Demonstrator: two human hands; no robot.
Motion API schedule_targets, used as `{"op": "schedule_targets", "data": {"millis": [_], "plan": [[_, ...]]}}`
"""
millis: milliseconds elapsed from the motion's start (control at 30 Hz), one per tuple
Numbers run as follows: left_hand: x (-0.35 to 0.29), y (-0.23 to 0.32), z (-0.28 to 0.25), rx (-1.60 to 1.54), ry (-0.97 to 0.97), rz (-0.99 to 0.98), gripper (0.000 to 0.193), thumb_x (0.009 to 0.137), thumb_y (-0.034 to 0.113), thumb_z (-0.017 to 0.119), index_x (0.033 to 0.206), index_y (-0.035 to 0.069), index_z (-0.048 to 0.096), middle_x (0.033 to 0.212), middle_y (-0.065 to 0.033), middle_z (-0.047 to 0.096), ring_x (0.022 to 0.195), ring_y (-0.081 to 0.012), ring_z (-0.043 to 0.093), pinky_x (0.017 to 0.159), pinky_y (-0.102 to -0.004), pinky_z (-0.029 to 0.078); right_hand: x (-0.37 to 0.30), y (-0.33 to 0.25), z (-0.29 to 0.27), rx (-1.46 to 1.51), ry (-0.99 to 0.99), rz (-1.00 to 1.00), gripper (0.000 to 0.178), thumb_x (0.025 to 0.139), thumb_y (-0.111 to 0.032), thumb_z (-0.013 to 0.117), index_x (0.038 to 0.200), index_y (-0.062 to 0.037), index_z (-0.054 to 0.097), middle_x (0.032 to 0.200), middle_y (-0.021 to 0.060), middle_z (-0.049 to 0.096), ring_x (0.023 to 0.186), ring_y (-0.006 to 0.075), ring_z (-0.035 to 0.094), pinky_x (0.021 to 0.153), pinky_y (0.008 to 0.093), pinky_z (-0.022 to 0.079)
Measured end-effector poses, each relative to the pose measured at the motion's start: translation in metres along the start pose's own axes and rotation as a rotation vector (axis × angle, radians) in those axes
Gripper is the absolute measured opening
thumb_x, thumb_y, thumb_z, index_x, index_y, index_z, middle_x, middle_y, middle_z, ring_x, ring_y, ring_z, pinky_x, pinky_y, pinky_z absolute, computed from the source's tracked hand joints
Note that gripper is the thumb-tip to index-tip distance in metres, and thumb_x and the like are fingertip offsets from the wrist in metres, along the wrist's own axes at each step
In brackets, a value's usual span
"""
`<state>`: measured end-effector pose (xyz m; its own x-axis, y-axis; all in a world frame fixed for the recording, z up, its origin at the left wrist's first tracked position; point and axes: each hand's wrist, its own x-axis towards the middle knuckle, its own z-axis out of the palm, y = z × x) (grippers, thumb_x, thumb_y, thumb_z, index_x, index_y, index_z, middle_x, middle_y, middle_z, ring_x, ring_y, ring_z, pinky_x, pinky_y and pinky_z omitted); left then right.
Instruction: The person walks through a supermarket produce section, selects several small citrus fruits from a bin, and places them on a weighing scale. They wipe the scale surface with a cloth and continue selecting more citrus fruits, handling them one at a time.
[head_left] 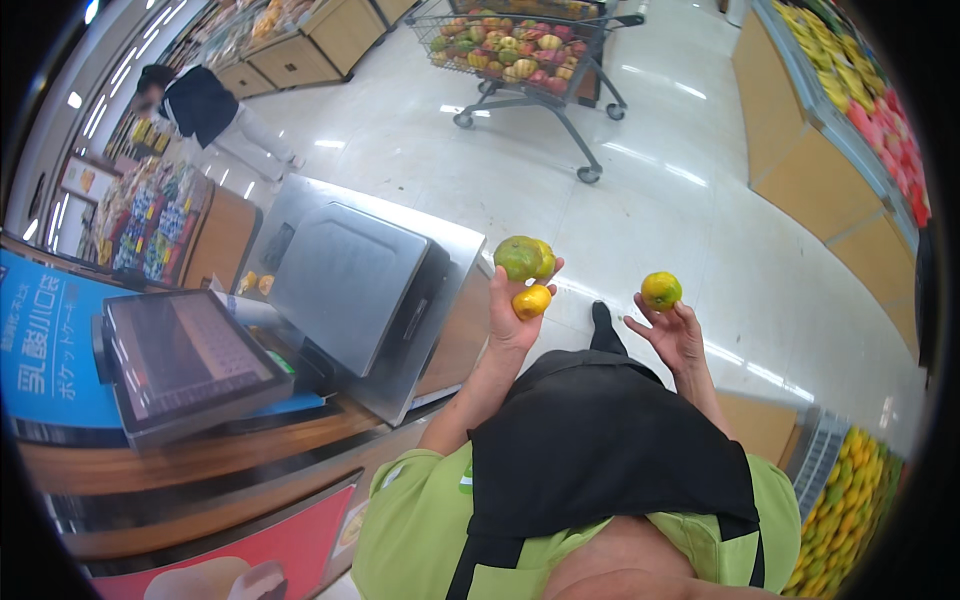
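My left hand (508, 318) is closed around mandarins beside the weighing scale. A large greenish mandarin (517, 258) sits on top, a yellower one is partly hidden behind it, and a small orange mandarin (531, 301) is lower, against the palm. My right hand (677, 338) is raised in front of my black apron, with a single green-and-orange mandarin (661, 291) gripped at its fingertips. The scale's flat metal plate (345, 285) bears nothing. Small orange fruits (258, 283) lie past its left edge, partly hidden.
A touch screen (190, 350) stands on the counter at left, by a blue sign (50, 350). Ahead is a wheeled cart (570, 110) full of red-and-yellow fruit. Fruit stands (815, 180) line the right; yellow fruit (845, 515) is at lower right. Another person (205, 110) walks at far left.
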<state>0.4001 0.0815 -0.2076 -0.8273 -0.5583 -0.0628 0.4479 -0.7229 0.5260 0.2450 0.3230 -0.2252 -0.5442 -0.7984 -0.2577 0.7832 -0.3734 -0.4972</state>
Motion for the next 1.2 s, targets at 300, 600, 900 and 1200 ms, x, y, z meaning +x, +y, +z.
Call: {"op": "schedule_targets", "data": {"millis": [300, 600, 900, 1200], "plan": [[0.158, 0.027, -0.01, -0.037, 0.381, 0.382, 0.071, 0.09, 0.06, 0.058, 0.14, 0.01, 0.047, 0.135, -0.0101, 0.055, 0.129, -0.0435, 0.051, 0.079, -0.0346, 0.055, 0.301, -0.057, 0.088, -0.105, -0.491, 0.508, 0.06, 0.089, -0.026, 0.068, 0.141, -0.0093, 0.044, 0.14, 0.0143, 0.05, 0.134, 0.0355, 0.046, 0.11, 0.0638, 0.037], [0.287, 0.105, -0.072, -0.056, 0.616, 0.739, 0.068, 0.091, 0.059, 0.058, 0.139, 0.011, 0.048, 0.134, -0.0114, 0.055, 0.126, -0.0442, 0.052, 0.079, -0.0357, 0.055, 0.515, 0.0, 0.182, -0.125, -0.708, 0.818, 0.06, 0.089, -0.028, 0.069, 0.14, -0.0107, 0.045, 0.139, 0.0113, 0.052, 0.131, 0.0345, 0.049, 0.11, 0.066, 0.034], [0.408, 0.213, -0.122, -0.217, 0.659, 0.887, 0.066, 0.092, 0.058, 0.058, 0.137, 0.009, 0.05, 0.13, -0.013, 0.057, 0.123, -0.0474, 0.053, 0.078, -0.0357, 0.058, 0.713, 0.018, 0.252, -0.197, -0.731, 0.843, 0.064, 0.089, -0.03, 0.069, 0.142, -0.0077, 0.042, 0.14, 0.0147, 0.051, 0.132, 0.0368, 0.047, 0.112, 0.0631, 0.034], [0.44, 0.342, -0.179, -0.253, 0.925, 1.344, 0.061, 0.094, 0.054, 0.057, 0.135, 0.009, 0.052, 0.13, -0.0108, 0.058, 0.118, -0.0434, 0.058, 0.08, -0.0362, 0.055, 0.884, 0.127, 0.355, -0.253, -0.909, 1.166, 0.063, 0.091, -0.028, 0.066, 0.143, -0.0062, 0.039, 0.14, 0.0165, 0.049, 0.132, 0.0382, 0.046, 0.113, 0.0616, 0.034]]}}
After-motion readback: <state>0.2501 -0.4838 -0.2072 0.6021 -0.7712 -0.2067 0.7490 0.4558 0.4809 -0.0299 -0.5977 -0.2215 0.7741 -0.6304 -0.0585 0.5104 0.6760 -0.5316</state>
